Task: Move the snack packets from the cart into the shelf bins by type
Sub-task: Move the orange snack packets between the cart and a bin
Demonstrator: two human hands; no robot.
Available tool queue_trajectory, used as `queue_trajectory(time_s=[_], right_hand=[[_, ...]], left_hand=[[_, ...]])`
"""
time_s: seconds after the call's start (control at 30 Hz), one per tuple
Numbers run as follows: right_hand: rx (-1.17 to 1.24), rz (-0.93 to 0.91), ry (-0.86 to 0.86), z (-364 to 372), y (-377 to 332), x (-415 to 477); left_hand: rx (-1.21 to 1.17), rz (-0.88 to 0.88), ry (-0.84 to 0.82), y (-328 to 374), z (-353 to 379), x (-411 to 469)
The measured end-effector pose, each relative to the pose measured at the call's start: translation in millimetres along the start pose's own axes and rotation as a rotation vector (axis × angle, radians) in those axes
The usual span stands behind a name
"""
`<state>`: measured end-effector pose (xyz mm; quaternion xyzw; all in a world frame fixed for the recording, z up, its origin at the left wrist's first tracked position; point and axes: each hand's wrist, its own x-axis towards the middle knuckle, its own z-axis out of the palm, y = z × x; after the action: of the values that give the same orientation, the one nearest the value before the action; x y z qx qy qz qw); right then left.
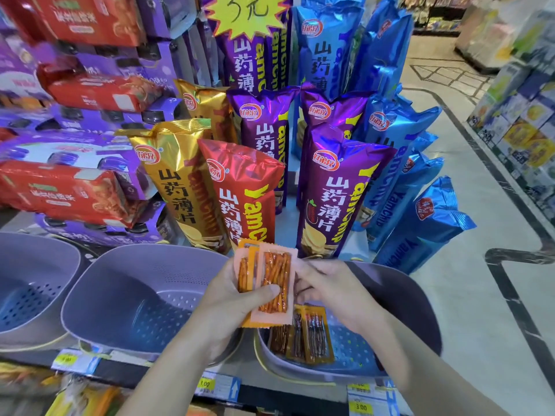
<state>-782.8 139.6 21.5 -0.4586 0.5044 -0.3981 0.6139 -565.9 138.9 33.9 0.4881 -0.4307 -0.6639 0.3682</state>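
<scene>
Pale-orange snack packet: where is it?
Head view, centre: pale-orange snack packet pinched in left hand, right hand at its right edge, near the rightmost lilac perforated plastic bin's left rim.

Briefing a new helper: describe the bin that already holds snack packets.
Below the standing yam chip bags, three grey-purple perforated bins line the shelf. It is the rightmost bin, under the right hand. Only it holds orange-edged packets of dark sticks; the other two look bare.

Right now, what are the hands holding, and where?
The left hand grips orange packets around their lower half; the right hand meets their right edge, grip unclear.
</scene>
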Motion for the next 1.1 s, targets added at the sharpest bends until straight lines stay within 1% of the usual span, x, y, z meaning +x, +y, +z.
queue_trajectory(time_s=[0.03, 0.07, 0.1, 0.2, 0.23, 0.27, 0.37, 0.5, 0.57, 0.63, 0.73, 0.83, 0.97, 1.1], right_hand=[[-0.037, 0.044, 0.016, -7, 3, 6], [-0.123, 0.098, 0.024, -14, 9, 11], [-0.270, 0.153, 0.008, -21, 17, 16], [-0.879, 0.243, -0.142, -41, 46, 31], [-1.023, 0.252, -0.188, -44, 55, 34], [-1.114, 0.261, -0.225, -47, 63, 37], [-1.247, 0.239, -0.328, -52, 83, 41], [-1.327, 0.227, -0.363, -48, 97, 42], [-1.306, 0.235, -0.350, -47, 99, 43], [-1.213, 0.241, -0.333, -49, 96, 42], [-1.012, 0.282, -0.308, -56, 89, 37], [-0.801, 0.295, -0.334, -58, 73, 25], [-0.598, 0.237, -0.294, -66, 32, 3], [-0.326, 0.132, -0.286, -67, -13, -16]], left_hand=[[-0.022, -0.001, 0.028, 0, -3, 1], [-0.040, -0.005, 0.055, -1, -7, 1], [-0.051, -0.008, 0.075, -1, -9, 2], [-0.062, -0.011, 0.092, -4, -16, 2], [-0.061, -0.014, 0.088, -5, -17, 2], [-0.057, -0.020, 0.082, -6, -17, 2], [-0.051, -0.043, 0.069, -9, -17, 0], [-0.048, -0.042, 0.063, -8, -19, -1], [-0.043, -0.046, 0.067, -8, -19, -1], [-0.047, -0.056, 0.072, -8, -19, 0], [-0.039, -0.071, 0.073, -7, -18, -1], [-0.030, -0.072, 0.077, -7, -17, -1], [-0.001, -0.069, 0.083, -6, -16, -3], [0.030, -0.068, 0.049, -3, -12, -7]])
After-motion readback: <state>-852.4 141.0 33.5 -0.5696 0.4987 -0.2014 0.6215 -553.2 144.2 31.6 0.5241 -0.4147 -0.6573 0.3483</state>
